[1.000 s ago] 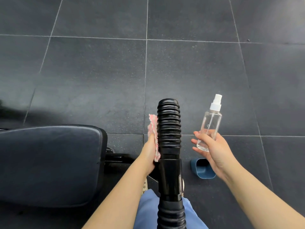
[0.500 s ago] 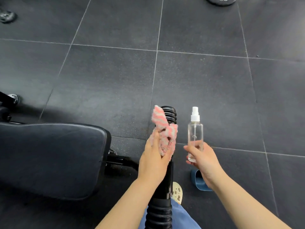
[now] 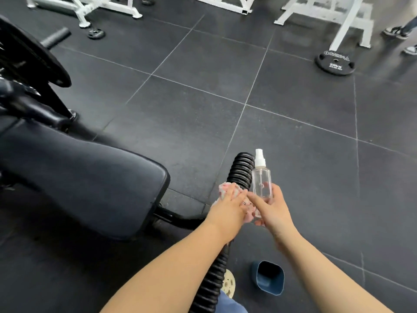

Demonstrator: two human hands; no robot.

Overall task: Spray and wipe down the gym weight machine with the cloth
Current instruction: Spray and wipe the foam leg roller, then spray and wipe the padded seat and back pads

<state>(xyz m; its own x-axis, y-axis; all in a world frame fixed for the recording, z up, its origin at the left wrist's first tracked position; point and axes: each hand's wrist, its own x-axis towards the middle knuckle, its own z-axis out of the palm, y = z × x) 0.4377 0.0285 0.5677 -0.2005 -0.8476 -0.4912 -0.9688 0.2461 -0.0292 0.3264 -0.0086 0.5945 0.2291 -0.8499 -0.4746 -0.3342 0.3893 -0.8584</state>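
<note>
A black ribbed handle grip [image 3: 241, 170] of the weight machine rises at centre, its lower ribbed part [image 3: 208, 288] running down to the bottom edge. My left hand [image 3: 228, 211] presses a pink and white cloth [image 3: 225, 188] around the middle of that handle. Right beside it, my right hand [image 3: 270, 211] holds a clear spray bottle [image 3: 261, 184] upright, its white nozzle at the top. The two hands touch. The machine's black padded seat [image 3: 90, 181] lies to the left.
A small blue cup [image 3: 268, 277] stands on the dark rubber floor near my right forearm. A black weight plate [image 3: 335, 64] lies at the far right, with white racks [image 3: 338, 16] behind. Another person's shoes [image 3: 393, 31] show at the top right. Machine arms [image 3: 29, 71] fill the left.
My head has lifted, bringing the racks and plates into view. The left hand slid the cloth down the handle, uncovering its top. The right hand brought the bottle against the handle and left hand.
</note>
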